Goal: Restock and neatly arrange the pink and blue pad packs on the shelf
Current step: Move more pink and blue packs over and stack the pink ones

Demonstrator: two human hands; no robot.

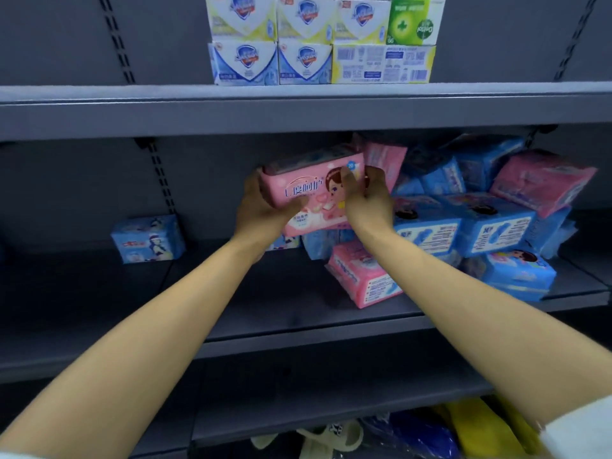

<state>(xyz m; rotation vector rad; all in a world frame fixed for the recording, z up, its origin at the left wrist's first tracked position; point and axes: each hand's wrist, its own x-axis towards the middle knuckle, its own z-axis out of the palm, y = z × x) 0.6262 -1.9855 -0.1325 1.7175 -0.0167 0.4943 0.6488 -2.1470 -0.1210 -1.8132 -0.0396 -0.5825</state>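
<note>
Both hands hold one pink pad pack (311,190) in the air above the middle shelf (298,319). My left hand (265,210) grips its left end and my right hand (367,197) its right end. To the right lies a loose heap of blue pad packs (490,223) with another pink pack (543,180) on top at the far right. A third pink pack (364,276) lies tilted on the shelf below my right wrist. One small blue pack (149,240) stands alone at the left.
The upper shelf (298,104) carries stacked soap boxes (304,41) and a green box (414,21). Below the middle shelf, shoes (328,438) and blue and yellow bags (463,429) lie on the floor. Bare shelf space lies between the lone blue pack and the heap.
</note>
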